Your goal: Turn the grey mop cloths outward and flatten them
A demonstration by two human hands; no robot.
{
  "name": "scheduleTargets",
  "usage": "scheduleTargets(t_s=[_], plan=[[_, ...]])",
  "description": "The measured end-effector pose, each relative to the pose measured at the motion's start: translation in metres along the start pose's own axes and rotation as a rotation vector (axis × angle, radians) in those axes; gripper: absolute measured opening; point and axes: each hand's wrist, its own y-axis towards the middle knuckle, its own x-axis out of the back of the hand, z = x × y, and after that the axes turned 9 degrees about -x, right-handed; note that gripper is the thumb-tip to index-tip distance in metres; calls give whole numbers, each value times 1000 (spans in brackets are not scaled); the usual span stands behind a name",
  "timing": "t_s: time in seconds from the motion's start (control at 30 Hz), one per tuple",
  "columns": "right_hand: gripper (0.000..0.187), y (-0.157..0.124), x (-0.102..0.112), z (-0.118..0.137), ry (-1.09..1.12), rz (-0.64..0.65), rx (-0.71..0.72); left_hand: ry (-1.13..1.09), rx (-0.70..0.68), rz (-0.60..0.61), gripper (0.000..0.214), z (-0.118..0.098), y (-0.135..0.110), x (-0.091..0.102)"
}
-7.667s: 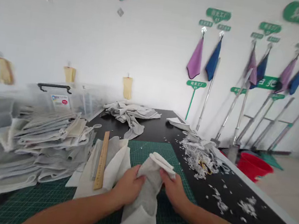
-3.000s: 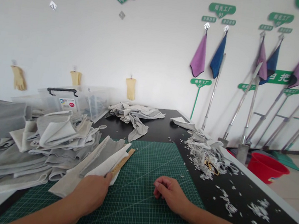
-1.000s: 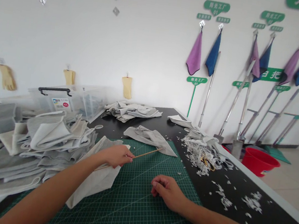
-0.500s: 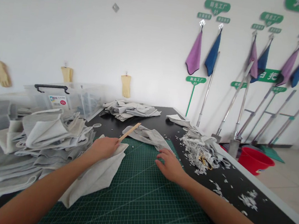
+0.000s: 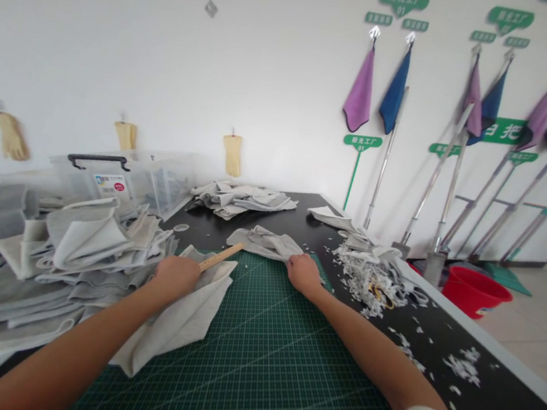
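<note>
Left hand (image 5: 174, 274) is closed around the near end of the wooden ruler (image 5: 221, 256), which angles up over the folded cloth (image 5: 188, 315) at the left edge of the cutting mat (image 5: 257, 364). Right hand (image 5: 302, 273) reaches to the mat's far edge with fingers curled onto the near edge of the grey cloth (image 5: 261, 240) - the knuckles hide any pinch, so I can't tell if it's gripped. Step looks like taking hold of that piece; drawing it flat onto the mat would need a firm hold and the ruler kept clear. Scraps (image 5: 368, 285) lie to the right.
</note>
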Motion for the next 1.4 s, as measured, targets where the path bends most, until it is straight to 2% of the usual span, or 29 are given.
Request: scheduleTargets(t_s=[0.2,0.3,0.4,0.47,0.57,0.63,0.7,0.77,0.8,0.87,0.93,1.03,1.17,1.3,1.4], plan=[[29,6,34,15,68,-138,-69,-5,20,-58,25,-8,-4,10],[29,13,57,25,111,-208,-64,-14,16,-138,29,-21,-1,17],[28,19,80,37,154,-272,0,-27,-8,-243,36,-41,2,25],[27,19,93,43,179,-299,58,-69,-55,-346,40,-55,5,28],[25,15,110,49,210,-315,162,-273,-182,-615,39,-72,14,30],[23,8,118,52,234,-341,271,-435,-284,-764,50,-81,22,32],[22,0,124,54,252,-389,391,-595,-412,-832,65,-87,29,34],[20,-9,129,57,242,-433,493,-740,-541,-813,70,-93,31,38],[20,-14,132,58,224,-450,541,-795,-591,-779,65,-95,30,41],[20,-23,137,59,165,-479,640,-860,-655,-695,39,-99,24,46],[20,-31,143,59,87,-520,731,-872,-686,-637,19,-100,14,52],[20,-39,153,54,-18,-607,812,-805,-677,-631,21,-97,-3,64],[22,-37,162,37,-134,-705,794,-605,-590,-609,20,-80,-22,84],[31,-26,170,17,-194,-778,671,-421,-454,-581,20,-53,-32,98],[44,-20,173,2,-189,-764,579,-290,-342,-532,21,-33,-34,100]])
